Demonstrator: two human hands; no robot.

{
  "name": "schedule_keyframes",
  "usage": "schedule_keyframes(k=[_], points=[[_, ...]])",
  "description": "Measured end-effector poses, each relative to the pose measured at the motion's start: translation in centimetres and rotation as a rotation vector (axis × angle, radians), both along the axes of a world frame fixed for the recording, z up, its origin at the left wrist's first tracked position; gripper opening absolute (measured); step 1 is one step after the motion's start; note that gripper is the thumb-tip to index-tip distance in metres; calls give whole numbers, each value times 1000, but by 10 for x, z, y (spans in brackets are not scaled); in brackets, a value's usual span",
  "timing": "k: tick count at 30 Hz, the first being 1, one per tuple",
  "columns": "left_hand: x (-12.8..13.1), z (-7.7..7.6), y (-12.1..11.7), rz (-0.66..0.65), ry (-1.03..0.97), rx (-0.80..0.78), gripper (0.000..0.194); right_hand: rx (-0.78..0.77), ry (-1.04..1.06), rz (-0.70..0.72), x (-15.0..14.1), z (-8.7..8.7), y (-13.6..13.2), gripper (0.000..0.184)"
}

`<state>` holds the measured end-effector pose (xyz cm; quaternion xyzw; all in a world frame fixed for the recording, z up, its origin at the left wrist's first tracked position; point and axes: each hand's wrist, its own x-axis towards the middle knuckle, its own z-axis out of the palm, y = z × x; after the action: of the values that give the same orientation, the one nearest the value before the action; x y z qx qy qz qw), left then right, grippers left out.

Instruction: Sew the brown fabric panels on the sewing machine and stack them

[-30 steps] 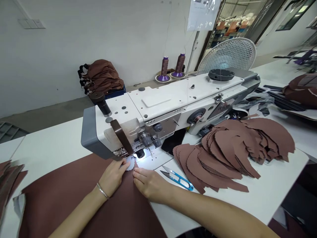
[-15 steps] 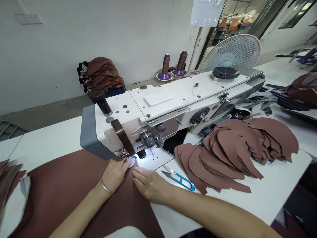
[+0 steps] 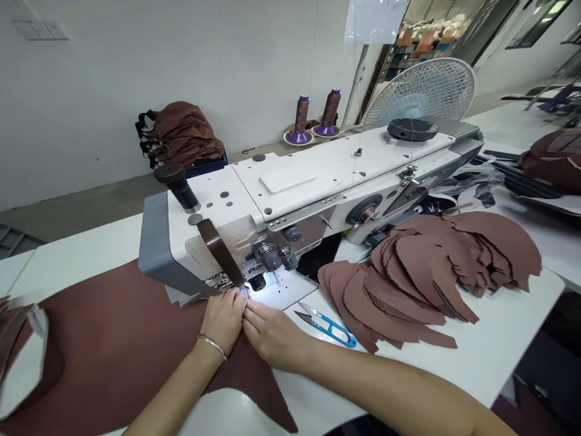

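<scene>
Under the needle area of a white sewing machine lies a large brown sheet that looks like leather, its cut edge curving below my wrists. My left hand has bent fingers closed on the sheet just in front of the presser foot. Close against it, my right hand pinches the sheet's right edge with fingers together. A small pale piece shows between the fingertips; what it is I cannot make out. Blue thread snips lie to the right of my right hand.
Stacked brown curved cut pieces cover the table's right side. Two brown thread cones and a white fan stand behind the machine. More brown material is heaped by the wall. Folded pieces rest at far left.
My left hand has shifted right, up against my right hand. The sheet has been gathered and turned, and its curved lower edge now sits higher. My right hand has barely moved.
</scene>
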<state>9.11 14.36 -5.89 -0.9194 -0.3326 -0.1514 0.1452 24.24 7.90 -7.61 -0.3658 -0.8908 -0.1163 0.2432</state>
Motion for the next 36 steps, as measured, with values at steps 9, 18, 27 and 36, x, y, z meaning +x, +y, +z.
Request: schedule_keyframes(k=[9,18,27,36], points=[[-24,-4,11,-70,39,72,35,204,27,-9,2,3,-23,26],[-22,-8,21,-198,109,159,31,183,-3,-2,-2,8,-21,26],[-19,-4,21,-90,276,-63,32,186,-3,19,-5,8,-29,25],[-16,12,32,-27,406,-343,35,133,-62,13,-16,7,-14,26]])
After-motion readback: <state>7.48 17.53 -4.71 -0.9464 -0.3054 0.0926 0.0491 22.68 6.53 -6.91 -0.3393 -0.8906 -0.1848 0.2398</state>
